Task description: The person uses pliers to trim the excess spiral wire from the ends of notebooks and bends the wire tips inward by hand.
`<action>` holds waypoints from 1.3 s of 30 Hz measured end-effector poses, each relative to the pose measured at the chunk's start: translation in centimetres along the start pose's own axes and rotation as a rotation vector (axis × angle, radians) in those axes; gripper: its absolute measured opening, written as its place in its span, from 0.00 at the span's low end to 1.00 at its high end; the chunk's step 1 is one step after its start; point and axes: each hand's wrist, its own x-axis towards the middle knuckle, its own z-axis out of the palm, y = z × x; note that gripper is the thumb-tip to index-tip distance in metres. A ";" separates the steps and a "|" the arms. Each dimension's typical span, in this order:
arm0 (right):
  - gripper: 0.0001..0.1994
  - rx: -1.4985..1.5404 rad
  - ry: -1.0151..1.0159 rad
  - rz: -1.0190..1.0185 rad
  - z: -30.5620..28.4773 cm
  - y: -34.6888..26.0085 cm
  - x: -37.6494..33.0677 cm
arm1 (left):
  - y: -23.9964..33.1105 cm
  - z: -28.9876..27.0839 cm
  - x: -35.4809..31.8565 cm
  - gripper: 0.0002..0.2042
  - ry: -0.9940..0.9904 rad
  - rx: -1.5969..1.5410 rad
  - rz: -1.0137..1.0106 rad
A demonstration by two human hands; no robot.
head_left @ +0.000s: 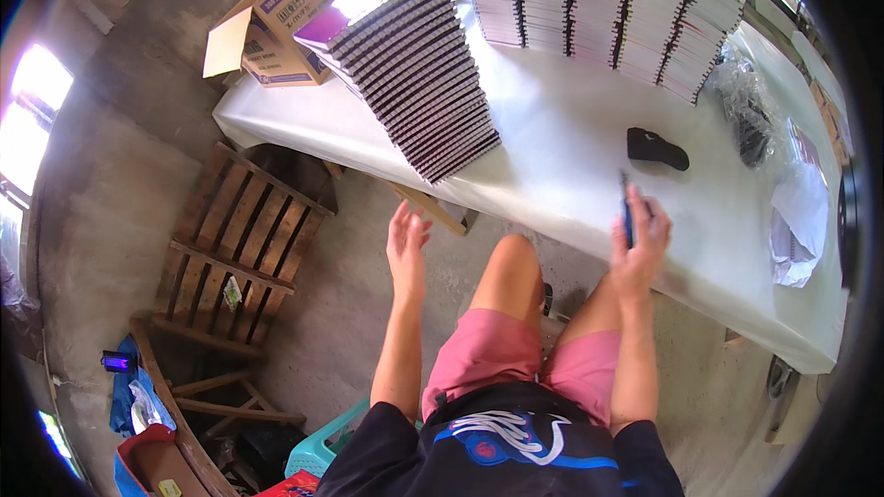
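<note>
My left hand (406,244) hovers off the table's front edge, fingers apart, holding nothing. In my right hand (643,244), above the near edge of the white-covered table (543,156), is a slim dark-blue stick-like thing (628,221); its kind is blurred. Just beyond that hand, a small black object (657,149) with a white mark lies on the cloth, its shape a bit like a sock. Left of it rises a tall pile of spiral-bound books (419,83), bindings facing me, closest to my left hand.
More stacks of spiral-bound books (589,14) line the table's far side. Clear plastic wrapping (741,92) and crumpled white paper (796,221) lie at the right. An open cardboard box (281,32) stands at the far left. A slatted wooden chair (239,248) is on the left.
</note>
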 end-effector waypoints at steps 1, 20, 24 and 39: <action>0.20 0.127 -0.068 -0.057 0.1 -2.7 -0.3 | 0.9 -0.2 1.2 0.26 -0.011 -0.097 -0.072; 0.26 -0.032 -0.313 -0.207 11.4 -14.6 -2.8 | 2.5 -0.6 6.4 0.29 -0.192 -0.292 -0.361; 0.26 0.040 -0.366 -0.198 11.8 -14.6 -2.7 | 2.9 -0.5 6.6 0.28 -0.179 -0.300 -0.355; 0.26 0.042 -0.361 -0.164 10.0 -14.6 -2.3 | 2.0 -0.8 6.1 0.23 -0.215 -0.167 -0.251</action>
